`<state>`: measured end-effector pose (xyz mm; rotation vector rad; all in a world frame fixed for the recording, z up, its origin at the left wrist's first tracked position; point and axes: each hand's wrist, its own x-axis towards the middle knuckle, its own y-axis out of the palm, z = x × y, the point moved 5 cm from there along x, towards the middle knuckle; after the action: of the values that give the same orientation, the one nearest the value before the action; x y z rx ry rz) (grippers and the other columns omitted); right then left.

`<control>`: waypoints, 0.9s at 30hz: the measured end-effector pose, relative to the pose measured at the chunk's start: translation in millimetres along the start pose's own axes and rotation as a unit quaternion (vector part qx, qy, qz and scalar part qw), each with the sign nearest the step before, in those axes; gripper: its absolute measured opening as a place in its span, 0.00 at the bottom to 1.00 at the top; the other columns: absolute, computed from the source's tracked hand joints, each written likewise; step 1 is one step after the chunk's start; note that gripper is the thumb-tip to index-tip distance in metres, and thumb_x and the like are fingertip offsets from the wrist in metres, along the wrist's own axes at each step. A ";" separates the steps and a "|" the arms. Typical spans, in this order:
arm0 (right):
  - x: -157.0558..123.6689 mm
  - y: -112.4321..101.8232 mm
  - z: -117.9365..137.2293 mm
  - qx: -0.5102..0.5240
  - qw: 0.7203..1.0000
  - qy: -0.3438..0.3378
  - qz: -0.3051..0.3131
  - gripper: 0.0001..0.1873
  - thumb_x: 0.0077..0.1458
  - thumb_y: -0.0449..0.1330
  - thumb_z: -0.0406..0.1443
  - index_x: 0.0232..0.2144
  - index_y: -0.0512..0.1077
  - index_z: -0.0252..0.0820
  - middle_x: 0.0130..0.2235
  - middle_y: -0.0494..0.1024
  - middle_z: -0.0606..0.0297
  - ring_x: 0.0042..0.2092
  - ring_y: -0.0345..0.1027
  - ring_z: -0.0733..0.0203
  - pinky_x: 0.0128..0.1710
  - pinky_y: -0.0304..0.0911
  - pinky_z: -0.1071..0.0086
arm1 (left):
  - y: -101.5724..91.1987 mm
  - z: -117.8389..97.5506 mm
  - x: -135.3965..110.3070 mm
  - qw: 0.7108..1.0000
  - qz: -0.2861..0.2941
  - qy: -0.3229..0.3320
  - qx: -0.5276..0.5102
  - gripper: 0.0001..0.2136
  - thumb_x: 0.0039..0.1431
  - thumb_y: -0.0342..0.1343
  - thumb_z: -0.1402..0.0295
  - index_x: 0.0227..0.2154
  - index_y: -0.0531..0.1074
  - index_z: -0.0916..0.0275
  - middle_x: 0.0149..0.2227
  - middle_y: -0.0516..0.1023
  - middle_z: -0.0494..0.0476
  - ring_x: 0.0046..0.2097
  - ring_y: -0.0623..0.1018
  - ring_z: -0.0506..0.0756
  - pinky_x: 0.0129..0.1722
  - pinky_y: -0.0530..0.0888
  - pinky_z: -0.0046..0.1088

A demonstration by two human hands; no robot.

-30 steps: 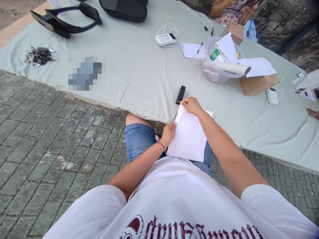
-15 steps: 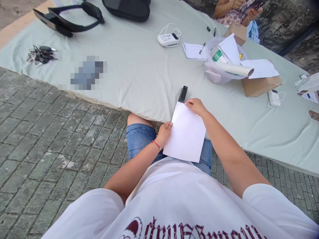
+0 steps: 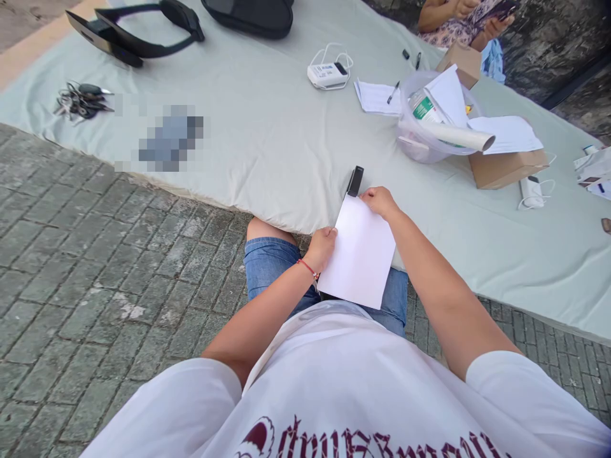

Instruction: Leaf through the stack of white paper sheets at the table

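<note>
A white sheet of paper (image 3: pixel 359 254) lies over my lap and the near edge of the cloth-covered table (image 3: pixel 267 140). My left hand (image 3: pixel 322 247) pinches the sheet's left edge, a red string round its wrist. My right hand (image 3: pixel 379 201) is closed on the sheet's top corner. A small black oblong device (image 3: pixel 355 181) lies on the cloth just beyond that corner, close to my right hand.
On the cloth lie a bunch of keys (image 3: pixel 79 100), a black headset (image 3: pixel 133 32), a black bag (image 3: pixel 248 16), a white device with cable (image 3: pixel 329 73), papers with a pen (image 3: pixel 379 97), a clear plastic tub (image 3: pixel 432 121), cardboard boxes (image 3: pixel 506 166). Another person's hands (image 3: pixel 458 9) hold something far right. Paving stones cover the ground at left.
The sheet's right side has come in, so the paper looks narrower than a second ago. My left hand shifted slightly along the left edge. My view drifted a little.
</note>
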<state>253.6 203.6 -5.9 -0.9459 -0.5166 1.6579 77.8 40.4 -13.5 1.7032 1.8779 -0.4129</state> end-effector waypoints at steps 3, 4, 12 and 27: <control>1.4 -4.9 5.6 -0.054 0.998 -0.013 -0.014 0.10 0.55 0.59 0.40 0.33 0.77 0.40 0.33 0.77 0.61 0.33 0.68 0.60 0.36 0.63 0.66 | -0.9 4.6 5.5 1.000 -0.005 -0.011 0.001 0.10 0.61 0.51 0.68 0.25 0.68 0.63 0.24 0.69 0.52 0.26 0.67 0.50 0.27 0.62 0.27; 2.6 -7.4 9.9 -0.070 0.997 -0.023 -0.028 0.10 0.56 0.57 0.38 0.34 0.77 0.40 0.34 0.77 0.60 0.35 0.69 0.58 0.39 0.64 0.64 | -1.5 6.3 6.8 1.000 -0.007 -0.013 0.002 0.09 0.61 0.51 0.68 0.25 0.68 0.63 0.24 0.69 0.52 0.26 0.67 0.50 0.28 0.62 0.27; 26.1 -10.8 67.0 -0.117 0.976 -0.134 -0.129 0.23 0.66 0.44 0.42 0.56 0.67 0.40 0.61 0.66 0.51 0.61 0.57 0.47 0.60 0.56 0.50 | -4.1 8.1 7.2 1.000 0.009 -0.006 0.009 0.10 0.62 0.50 0.67 0.25 0.68 0.63 0.24 0.67 0.51 0.25 0.65 0.49 0.27 0.62 0.26; 47.5 30.6 95.3 -0.186 0.972 -0.116 -0.079 0.27 0.68 0.37 0.45 0.58 0.65 0.42 0.66 0.60 0.55 0.70 0.39 0.48 0.66 0.32 0.38 | -7.8 10.6 13.3 0.994 -0.008 0.066 0.085 0.13 0.61 0.49 0.64 0.23 0.68 0.63 0.24 0.67 0.49 0.29 0.64 0.50 0.31 0.61 0.27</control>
<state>155.6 252.0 11.9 -0.9527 -1.0647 1.5631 71.9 43.9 -30.9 1.8684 2.0015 -0.4909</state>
